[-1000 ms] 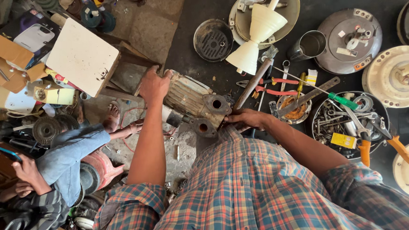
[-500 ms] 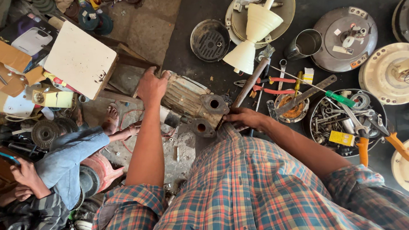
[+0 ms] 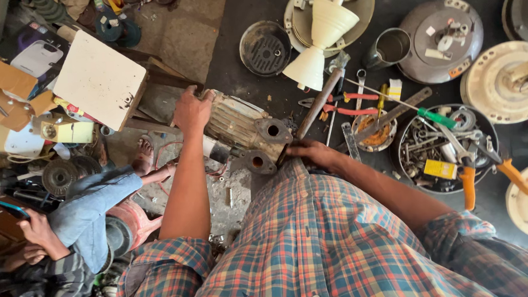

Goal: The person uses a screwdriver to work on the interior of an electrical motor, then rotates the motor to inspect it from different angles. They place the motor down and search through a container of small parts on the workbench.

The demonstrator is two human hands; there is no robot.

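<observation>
Big grimy motor housing [image 3: 242, 128] sits on the floor right in front of the plaid shirt; left hand [image 3: 191, 110] is clamped over its far end, right hand [image 3: 313, 154] grips the near flange beside a long metal bar [image 3: 317, 105]. Round black tray [image 3: 416, 170] is packed with nuts, bolts, a yellow box. Two orange-handled pliers [image 3: 467, 183] lie across it. One metal cup [image 3: 391, 46], can't see anything inside.

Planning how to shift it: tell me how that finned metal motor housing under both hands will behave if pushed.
The finned motor housing looks like thick cast metal, so probably heavy and stiff. Its rounded body may rock or roll sideways, though the flanged end should check that. The left hand grips its far end, the right hand the near end; the grimy surface may be slippery.
</observation>
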